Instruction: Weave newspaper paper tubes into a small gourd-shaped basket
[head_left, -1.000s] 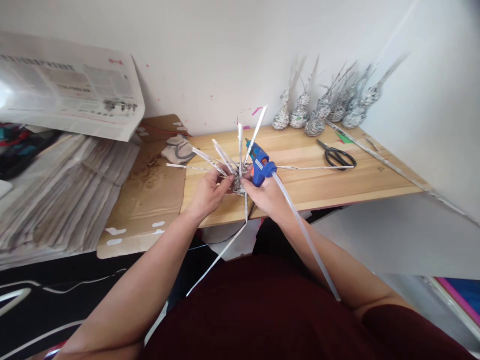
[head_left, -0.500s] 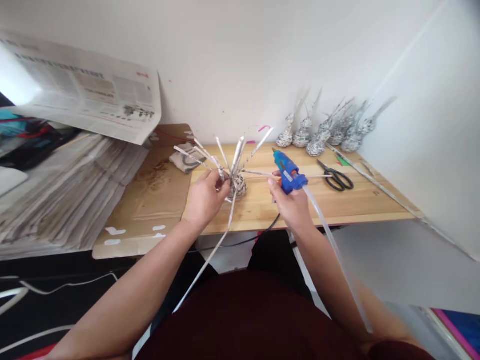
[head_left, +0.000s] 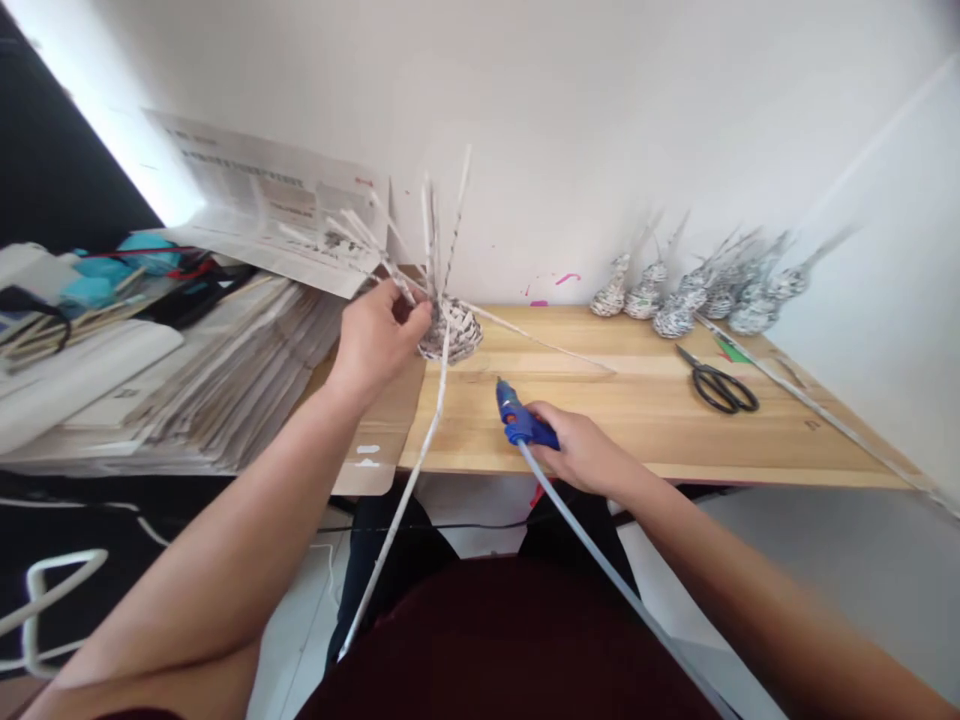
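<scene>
Well left of the scissors (head_left: 716,385), our left grip (head_left: 386,335) pinches paper strips (head_left: 455,228) at the woven piece (head_left: 459,330), which looks rounded out below but unwoven above, while our right grip (head_left: 583,448) curls round the glue gun (head_left: 517,418), nearer the scissors.

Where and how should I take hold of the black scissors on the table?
Best, I think, by the handle loops, coming from your near right side. They angle right and toward you, while the blades point away toward the wall, and the scissors lie flat on the table. Your right hand is closer, but holds the glue gun.
</scene>
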